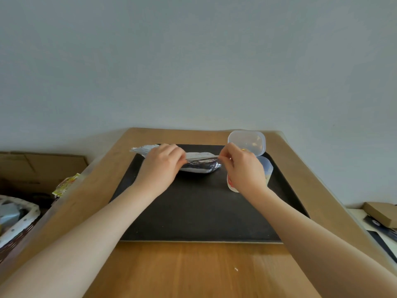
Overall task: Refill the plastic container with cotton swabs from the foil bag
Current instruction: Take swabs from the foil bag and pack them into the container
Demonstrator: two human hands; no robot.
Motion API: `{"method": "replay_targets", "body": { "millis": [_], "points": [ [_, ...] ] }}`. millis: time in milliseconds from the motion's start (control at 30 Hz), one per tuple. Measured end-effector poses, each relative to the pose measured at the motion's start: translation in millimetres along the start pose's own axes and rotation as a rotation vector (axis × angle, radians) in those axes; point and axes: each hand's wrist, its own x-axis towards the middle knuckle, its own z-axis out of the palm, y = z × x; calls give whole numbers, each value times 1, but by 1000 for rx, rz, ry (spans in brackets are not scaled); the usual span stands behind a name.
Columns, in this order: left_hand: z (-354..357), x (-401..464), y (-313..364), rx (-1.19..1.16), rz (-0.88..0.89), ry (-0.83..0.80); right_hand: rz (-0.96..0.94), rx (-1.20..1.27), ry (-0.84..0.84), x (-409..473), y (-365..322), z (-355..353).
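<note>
Filling the upper half of the view, a pale wall rises behind a wooden table. On the table lies a black mat, reaching almost to the far edge. Left of the table, cardboard boxes stand on the floor with a basket and a yellow packet in front of them; on the right a small brown box sits on papers.

Both bare forearms reach in from the near corners. The foil bag lies on its side at the far part of the mat, its long axis running left to right. The left hand curls over the bag's left part, its fingers gripping the upper edge. The right hand pinches the same top edge at the bag's right end with thumb and fingertips, so that a strip of the edge is stretched between the two hands.

Just behind the right hand stands the container, at the mat's far right corner, partly hidden by that hand. Its hinged lid is open and stands upright. What is inside cannot be made out.
</note>
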Motion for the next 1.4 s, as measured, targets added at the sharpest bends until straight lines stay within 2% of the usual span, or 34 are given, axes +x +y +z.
{"method": "replay_targets", "body": {
  "millis": [167, 300, 500, 667, 767, 900, 1033, 1100, 1167, 1233, 1267, 1400],
  "points": [
    [2, -26, -44, 75, -144, -66, 37, -129, 78, 3, 27, -5],
    [1, -35, -59, 19, -250, -110, 128, -102, 71, 4, 34, -3],
    [-11, -13, -34, -219, -191, -161, 210, 90, 50, 0, 34, -3],
    [-12, 16, -15, -218, -110, -224, 188, 51, 25, 0, 33, -2],
    [-5, 23, -12, -134, -82, -306, 183, 51, 31, -1, 31, -3],
    [1, 23, -19, -178, -181, -305, 142, 56, 16, -1, 30, -8],
    [-3, 24, -14, -88, -210, -264, 108, 29, 17, -2, 29, -13],
    [-5, 25, -9, -82, -194, -287, -14, -79, 143, -2, 23, -14],
    [-5, 26, -7, -76, -199, -365, -287, -165, 196, -4, 12, -10],
    [-7, 27, -3, -23, -196, -447, -535, -186, 78, -7, 2, 1],
    [-9, 28, 0, 8, -191, -470, -588, -209, -8, -9, -4, 7],
    [-17, 25, 11, 109, -199, -474, -547, -384, -305, -13, -15, 20]
  ]
}}
